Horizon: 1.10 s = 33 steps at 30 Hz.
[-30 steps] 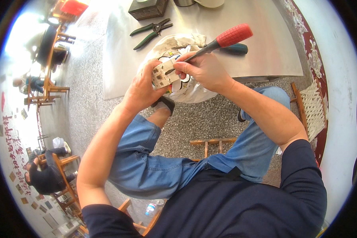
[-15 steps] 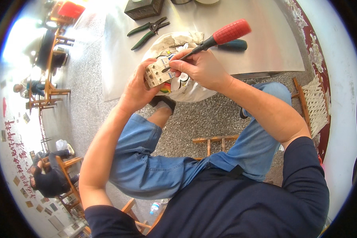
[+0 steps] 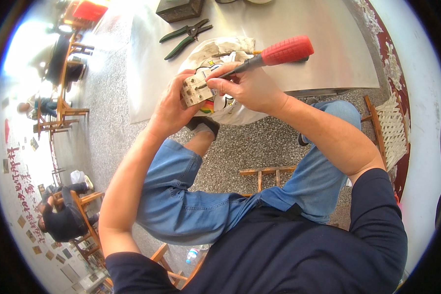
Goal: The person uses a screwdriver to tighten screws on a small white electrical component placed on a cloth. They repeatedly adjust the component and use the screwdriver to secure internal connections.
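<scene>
My left hand (image 3: 171, 109) grips an off-white circuit breaker (image 3: 190, 96) with dark screw holes in its face, tilted above the near edge of the metal table (image 3: 343, 59). In my right hand (image 3: 253, 89) is a screwdriver (image 3: 286, 50) with a red, ridged handle and a dark lower part. Its shaft slants down left between thumb and fingers toward the breaker's face. The fingers partly hide the tip, so I cannot tell whether it sits in a screw. Beneath both hands lies a crumpled white cloth bag (image 3: 245, 115) with coloured print.
Green-handled pliers (image 3: 185, 38) lie on the table beyond the bag. Behind them stands a dark box (image 3: 178, 9). A wooden stool (image 3: 267, 171) is between my legs, and a woven chair (image 3: 389, 130) stands by the right wall. One person (image 3: 63, 215) sits at far left.
The screwdriver's handle has dipped nearer and swung slightly right, now covering most of the dark handle behind it. The breaker is turned slightly. Both hands keep their grip.
</scene>
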Motion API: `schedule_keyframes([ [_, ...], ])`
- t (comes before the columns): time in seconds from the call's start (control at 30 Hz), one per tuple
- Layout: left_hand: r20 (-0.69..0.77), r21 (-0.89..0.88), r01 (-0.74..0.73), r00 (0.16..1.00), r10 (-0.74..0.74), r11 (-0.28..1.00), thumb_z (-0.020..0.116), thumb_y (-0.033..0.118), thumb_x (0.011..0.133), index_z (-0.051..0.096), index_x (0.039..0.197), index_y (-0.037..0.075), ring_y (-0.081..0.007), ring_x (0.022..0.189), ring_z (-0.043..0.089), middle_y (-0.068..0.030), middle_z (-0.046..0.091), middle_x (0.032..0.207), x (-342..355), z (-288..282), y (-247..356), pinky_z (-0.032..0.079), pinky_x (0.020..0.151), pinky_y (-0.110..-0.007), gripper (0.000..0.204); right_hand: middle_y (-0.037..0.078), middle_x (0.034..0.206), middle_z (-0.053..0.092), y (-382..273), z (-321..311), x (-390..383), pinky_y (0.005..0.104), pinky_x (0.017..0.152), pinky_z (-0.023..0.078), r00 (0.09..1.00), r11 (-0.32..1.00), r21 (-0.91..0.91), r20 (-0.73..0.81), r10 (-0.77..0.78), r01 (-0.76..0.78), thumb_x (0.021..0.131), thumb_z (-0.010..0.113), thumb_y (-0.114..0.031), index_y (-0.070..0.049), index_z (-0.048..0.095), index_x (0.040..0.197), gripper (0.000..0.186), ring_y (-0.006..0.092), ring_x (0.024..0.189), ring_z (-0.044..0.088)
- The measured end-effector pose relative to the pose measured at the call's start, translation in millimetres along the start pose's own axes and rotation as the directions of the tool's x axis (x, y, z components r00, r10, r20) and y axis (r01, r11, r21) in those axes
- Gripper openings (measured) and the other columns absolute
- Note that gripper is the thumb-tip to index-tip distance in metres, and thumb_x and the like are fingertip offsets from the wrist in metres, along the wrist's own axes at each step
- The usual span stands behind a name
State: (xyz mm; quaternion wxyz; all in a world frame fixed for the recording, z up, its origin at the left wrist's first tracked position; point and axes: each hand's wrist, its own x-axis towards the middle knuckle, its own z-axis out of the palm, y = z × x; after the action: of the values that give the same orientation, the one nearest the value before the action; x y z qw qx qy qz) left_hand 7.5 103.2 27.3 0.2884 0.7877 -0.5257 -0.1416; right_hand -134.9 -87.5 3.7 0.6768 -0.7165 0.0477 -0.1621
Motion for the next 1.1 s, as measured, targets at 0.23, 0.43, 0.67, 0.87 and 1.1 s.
schedule_keyframes([
  [0.23,0.002,0.021,0.021,1.0,-0.021,1.0,0.079,0.01,0.085,0.049,0.14,0.006,-0.0256,0.124,0.061,-0.0135,0.059,0.136,0.4,0.0,1.0,0.051,0.103,-0.038,0.063,0.005,0.091,0.073,1.4,0.5,1.4,0.0257,0.075,0.055,1.0,0.998,-0.048,0.002,-0.031,0.031,0.096,0.072,-0.016,-0.002,0.074,0.109,0.019,0.0099,0.081,0.067],
  [0.43,-0.013,0.049,-0.014,1.0,0.015,0.999,0.079,0.009,0.085,0.049,0.14,0.006,-0.0266,0.123,0.062,-0.0148,0.059,0.135,0.3,0.8,-2.4,0.052,0.102,-0.038,0.063,0.004,0.106,0.071,1.9,-0.1,2.4,0.0277,0.082,0.055,0.998,0.994,-0.085,0.03,-0.063,0.065,0.095,0.072,-0.015,-0.004,0.075,0.108,0.017,0.0127,0.093,0.066],
  [0.67,0.0,0.025,0.013,1.0,-0.013,1.0,0.08,0.008,0.084,0.049,0.139,0.006,-0.0262,0.123,0.061,-0.014,0.058,0.136,0.1,1.3,-1.6,0.052,0.102,-0.038,0.063,0.005,0.109,0.07,-2.9,-3.6,2.2,0.0277,0.084,0.055,0.996,0.992,-0.102,0.057,-0.066,0.072,0.094,0.073,-0.013,-0.004,0.075,0.107,0.016,0.0143,0.097,0.066],
  [0.87,-0.007,-0.015,0.024,1.0,-0.024,1.0,0.081,0.012,0.083,0.049,0.135,0.004,-0.0365,0.125,0.058,-0.0186,0.057,0.137,1.0,5.7,-3.5,0.049,0.103,-0.043,0.061,0.007,0.103,0.073,1.1,-3.4,3.2,0.0313,0.084,0.054,0.995,0.985,-0.141,0.026,-0.092,0.095,0.094,0.073,-0.016,-0.004,0.076,0.106,0.017,0.017,0.096,0.067],
  [1.1,-0.025,0.065,0.017,1.0,-0.015,0.998,0.08,0.012,0.084,0.047,0.141,0.008,-0.0344,0.122,0.061,-0.0188,0.06,0.131,0.5,7.4,0.6,0.051,0.101,-0.042,0.065,0.008,0.094,0.074,-0.6,-2.0,3.9,0.0309,0.078,0.053,0.999,0.998,-0.06,-0.032,0.022,-0.024,0.094,0.073,-0.018,0.0,0.076,0.1,0.019,0.0183,0.087,0.067],
])
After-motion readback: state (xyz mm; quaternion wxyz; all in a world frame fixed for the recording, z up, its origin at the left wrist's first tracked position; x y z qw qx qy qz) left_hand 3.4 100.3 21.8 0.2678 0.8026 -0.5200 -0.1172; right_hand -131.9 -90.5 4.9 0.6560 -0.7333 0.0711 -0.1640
